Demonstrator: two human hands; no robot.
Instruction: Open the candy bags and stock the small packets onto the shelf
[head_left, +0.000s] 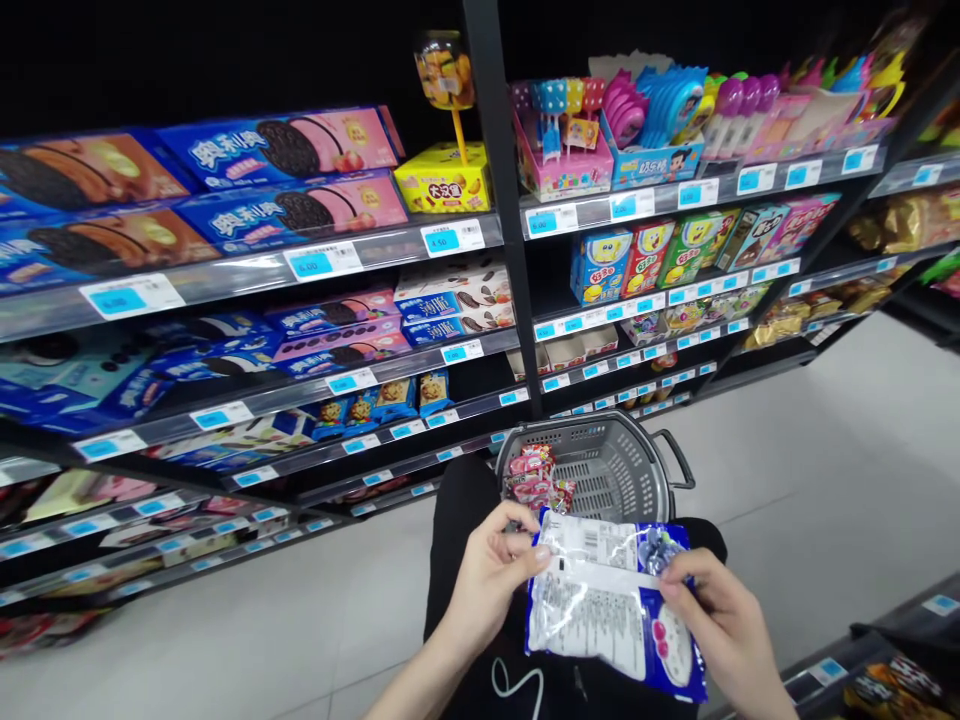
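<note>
A blue and white snack bag [596,620] is stretched between my two hands above my lap, its printed back side facing up. My left hand [491,570] pinches the upper left edge of the bag between thumb and fingers. On the other side, my right hand [712,610] grips the right edge, thumb on top near a berry picture. Just beyond the bag, a grey plastic basket [611,460] stands on the floor by my knees. Small red and pink candy packs [532,475] lie in its left part.
Shelves of blue cookie boxes [292,145] rise at the left and ahead. A yellow box [442,182] and lollipop displays [562,155] stand on the upper shelf. Grey tiled floor [817,450] stretches to the right. Another low shelf [832,670] borders the lower right.
</note>
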